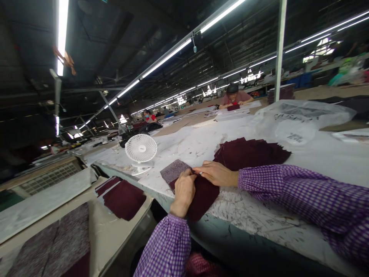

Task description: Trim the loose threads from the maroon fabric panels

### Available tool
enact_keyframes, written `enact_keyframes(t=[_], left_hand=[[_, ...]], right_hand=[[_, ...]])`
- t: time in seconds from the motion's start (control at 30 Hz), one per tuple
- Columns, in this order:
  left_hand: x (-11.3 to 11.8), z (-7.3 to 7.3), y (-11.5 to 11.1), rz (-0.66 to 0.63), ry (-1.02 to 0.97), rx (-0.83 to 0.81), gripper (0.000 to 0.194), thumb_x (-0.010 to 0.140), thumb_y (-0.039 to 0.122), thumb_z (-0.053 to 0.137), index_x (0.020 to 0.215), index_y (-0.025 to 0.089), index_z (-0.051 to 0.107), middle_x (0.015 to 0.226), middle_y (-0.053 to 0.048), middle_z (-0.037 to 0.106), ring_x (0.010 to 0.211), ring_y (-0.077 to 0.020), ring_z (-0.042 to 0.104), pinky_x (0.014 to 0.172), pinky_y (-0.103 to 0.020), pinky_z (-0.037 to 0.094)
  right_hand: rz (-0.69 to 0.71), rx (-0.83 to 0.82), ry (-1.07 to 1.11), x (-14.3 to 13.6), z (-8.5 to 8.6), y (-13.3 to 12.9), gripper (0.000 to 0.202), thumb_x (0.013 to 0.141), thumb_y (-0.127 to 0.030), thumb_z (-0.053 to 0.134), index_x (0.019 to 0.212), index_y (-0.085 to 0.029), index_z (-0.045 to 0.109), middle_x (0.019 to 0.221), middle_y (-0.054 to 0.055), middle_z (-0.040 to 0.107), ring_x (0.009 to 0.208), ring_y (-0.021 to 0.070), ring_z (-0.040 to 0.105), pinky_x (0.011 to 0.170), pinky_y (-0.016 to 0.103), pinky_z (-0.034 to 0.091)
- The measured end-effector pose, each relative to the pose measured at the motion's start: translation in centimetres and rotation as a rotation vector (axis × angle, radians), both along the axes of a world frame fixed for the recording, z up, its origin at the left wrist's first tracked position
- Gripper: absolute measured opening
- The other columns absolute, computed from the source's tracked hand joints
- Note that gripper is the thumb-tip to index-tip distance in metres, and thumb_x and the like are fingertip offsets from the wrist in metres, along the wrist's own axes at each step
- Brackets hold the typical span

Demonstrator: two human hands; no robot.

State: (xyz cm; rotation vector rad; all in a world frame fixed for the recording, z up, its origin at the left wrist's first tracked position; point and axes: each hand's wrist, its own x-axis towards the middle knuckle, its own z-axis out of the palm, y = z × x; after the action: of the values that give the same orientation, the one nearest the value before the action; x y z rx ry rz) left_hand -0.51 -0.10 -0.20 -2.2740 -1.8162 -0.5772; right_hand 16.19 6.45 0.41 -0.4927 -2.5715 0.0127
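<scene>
Cloth (205,198), flat and maroon, was pinched by the left hand (184,189) and right hand (218,174). Speckled gray fabric (175,169) adjoined it.

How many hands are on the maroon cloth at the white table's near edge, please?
2: the left hand and, to its right, the right hand, both on the cloth. Some fingertips may be hidden.
</scene>
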Motion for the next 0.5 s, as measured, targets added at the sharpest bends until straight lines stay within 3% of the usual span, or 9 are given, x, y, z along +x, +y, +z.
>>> enact_keyframes(t=[0.1, 0.2, 0.37, 0.5], left_hand=[[0.2, 0.2, -0.1, 0.005, -0.027, -0.001, 0.031, 0.089, 0.017, 0.041, 0.097, 0.024, 0.07, 0.091, -0.006, 0.061, 0.087, -0.019, 0.054, 0.075, -0.027, 0.042], [-0.2, 0.6, -0.5, -0.002, -0.083, -0.027, 0.03, 0.086, 0.015, 0.044, 0.092, 0.024, 0.072, 0.09, -0.006, 0.062, 0.086, -0.0187, 0.055, 0.075, -0.026, 0.042], [-2.8, 0.6, -2.2, -0.031, -0.209, -0.025, 0.028, 0.083, 0.011, 0.048, 0.088, 0.023, 0.073, 0.083, -0.003, 0.064, 0.078, -0.0159, 0.057, 0.071, -0.025, 0.042], [-4.3, -0.3, -3.6, -0.075, -0.282, 0.048, 0.028, 0.086, 0.014, 0.045, 0.09, 0.022, 0.072, 0.081, -0.004, 0.062, 0.079, -0.0156, 0.056, 0.069, -0.025, 0.043]], right_hand=[[-0.048, 0.009, -0.06, -0.1, 0.1, -0.4, 0.03, 0.087, -0.018, 0.04, 0.112, -0.014, 0.058, 0.086, 0.01, 0.06, 0.081, 0.0198, 0.051, 0.073, 0.03, 0.041], [-0.011, -0.001, -0.108, -0.1, 0.2, -0.2, 0.027, 0.088, -0.016, 0.039, 0.103, -0.016, 0.061, 0.085, 0.008, 0.062, 0.08, 0.0193, 0.05, 0.073, 0.03, 0.04], [0.098, -0.036, -0.092, -0.3, 0.1, 0.7, 0.035, 0.09, -0.016, 0.035, 0.113, -0.015, 0.061, 0.095, 0.009, 0.064, 0.084, 0.0193, 0.052, 0.085, 0.036, 0.038], [0.088, -0.075, -0.107, -0.6, 0.2, 0.9, 0.038, 0.091, -0.018, 0.033, 0.114, -0.016, 0.063, 0.09, 0.009, 0.063, 0.08, 0.0191, 0.052, 0.08, 0.035, 0.039]])
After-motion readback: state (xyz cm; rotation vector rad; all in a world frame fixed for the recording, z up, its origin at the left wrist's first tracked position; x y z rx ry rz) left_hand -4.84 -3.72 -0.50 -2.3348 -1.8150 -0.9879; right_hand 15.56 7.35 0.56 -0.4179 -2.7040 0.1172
